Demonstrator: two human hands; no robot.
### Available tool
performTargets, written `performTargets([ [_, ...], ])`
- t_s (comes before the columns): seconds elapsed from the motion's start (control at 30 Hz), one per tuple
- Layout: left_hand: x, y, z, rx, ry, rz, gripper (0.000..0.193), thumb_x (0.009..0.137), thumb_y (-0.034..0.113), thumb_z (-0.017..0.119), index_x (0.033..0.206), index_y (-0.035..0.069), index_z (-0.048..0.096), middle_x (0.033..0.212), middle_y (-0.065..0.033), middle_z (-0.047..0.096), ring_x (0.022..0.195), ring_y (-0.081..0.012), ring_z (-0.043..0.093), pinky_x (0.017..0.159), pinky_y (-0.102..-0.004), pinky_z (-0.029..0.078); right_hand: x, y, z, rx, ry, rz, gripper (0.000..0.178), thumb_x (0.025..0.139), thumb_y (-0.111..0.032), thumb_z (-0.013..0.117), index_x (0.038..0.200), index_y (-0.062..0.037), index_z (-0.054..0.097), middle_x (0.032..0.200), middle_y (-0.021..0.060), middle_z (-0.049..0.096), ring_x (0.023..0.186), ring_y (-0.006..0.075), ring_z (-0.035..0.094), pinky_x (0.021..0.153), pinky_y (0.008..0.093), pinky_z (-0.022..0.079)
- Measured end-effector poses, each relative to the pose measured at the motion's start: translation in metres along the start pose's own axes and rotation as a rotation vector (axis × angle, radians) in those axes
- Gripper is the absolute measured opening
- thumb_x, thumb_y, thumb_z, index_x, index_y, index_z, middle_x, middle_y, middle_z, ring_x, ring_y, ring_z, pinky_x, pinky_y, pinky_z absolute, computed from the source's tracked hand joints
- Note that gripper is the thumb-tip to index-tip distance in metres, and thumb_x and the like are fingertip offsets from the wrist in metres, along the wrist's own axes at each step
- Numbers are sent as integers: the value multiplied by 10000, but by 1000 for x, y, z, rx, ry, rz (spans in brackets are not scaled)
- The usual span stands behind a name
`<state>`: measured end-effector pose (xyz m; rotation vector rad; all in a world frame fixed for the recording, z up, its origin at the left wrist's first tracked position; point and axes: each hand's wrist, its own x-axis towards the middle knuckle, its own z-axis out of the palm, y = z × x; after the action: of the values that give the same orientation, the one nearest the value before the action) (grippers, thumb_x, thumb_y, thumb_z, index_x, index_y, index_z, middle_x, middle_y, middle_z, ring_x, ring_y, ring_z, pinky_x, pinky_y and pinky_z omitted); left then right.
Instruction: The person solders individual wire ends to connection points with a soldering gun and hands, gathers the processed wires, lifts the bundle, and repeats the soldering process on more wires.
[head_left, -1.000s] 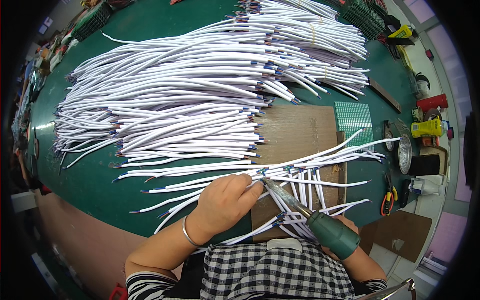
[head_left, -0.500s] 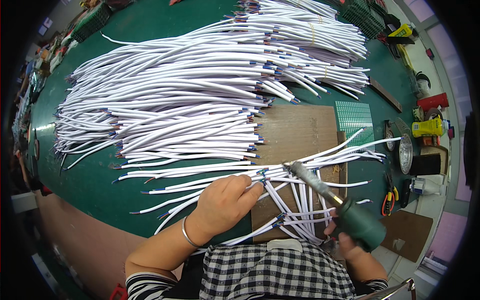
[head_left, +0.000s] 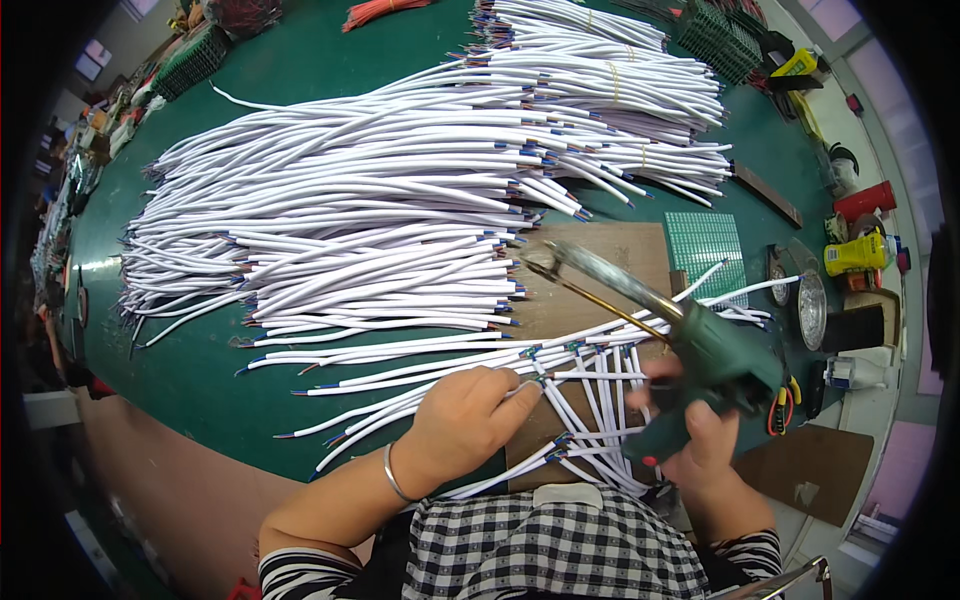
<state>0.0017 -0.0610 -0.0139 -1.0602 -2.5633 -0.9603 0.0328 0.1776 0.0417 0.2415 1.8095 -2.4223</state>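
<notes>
My left hand (head_left: pixel 468 410) is closed, with thumb and forefinger pinched on a white cable at a joint of bare coloured wire ends (head_left: pixel 541 380). My right hand (head_left: pixel 705 450) grips a green soldering gun (head_left: pixel 728 358) by its handle. The gun's metal barrel (head_left: pixel 612 277) and a thin brass-coloured feed tube (head_left: pixel 610 314) point up and left, above a brown wooden board (head_left: pixel 640 245). Below the gun, several joined white cables (head_left: pixel 608 395) lie crossed, some running toward me. The gun's tip looks apart from the wires.
A big pile of white cables (head_left: pixel 360 180) covers the table's middle, with rubber-banded bundles (head_left: pixel 600 80) behind. On the right are a green perforated board (head_left: pixel 705 245), a metal dish (head_left: pixel 811 310), pliers (head_left: pixel 780 408) and a yellow bottle (head_left: pixel 855 254).
My right hand has raised and turned the soldering gun, so its tip has moved up and left from the cables. My left hand stays pinched at a joint, shifted slightly.
</notes>
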Motion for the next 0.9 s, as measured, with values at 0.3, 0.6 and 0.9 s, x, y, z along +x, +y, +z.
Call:
performTargets([
  [0.3,18,-12,-18,-43,54,-226,230,668,94,737,885,66,665,772,-61,582,711,-245,554,631,-366,430,48,27,30,356,-238,62,583,854,-168,611,1363,-85,338,1373,97,409,1262,286,427,1036,575,372],
  [0.6,29,-4,-12,-20,-66,-298,129,716,43,677,826,54,612,746,-81,571,689,-264,565,617,-360,440,44,36,34,392,-259,94,600,859,-176,592,1390,-112,319,1392,81,393,1323,277,353,1047,582,353],
  [0.9,35,-10,-23,-971,-349,-1037,171,866,107,643,991,-5,611,813,-40,638,632,-78,570,542,-199,451,36,42,33,469,-226,2,610,860,-218,587,1399,-127,315,1396,70,394,1331,271,337,1064,601,300],
])
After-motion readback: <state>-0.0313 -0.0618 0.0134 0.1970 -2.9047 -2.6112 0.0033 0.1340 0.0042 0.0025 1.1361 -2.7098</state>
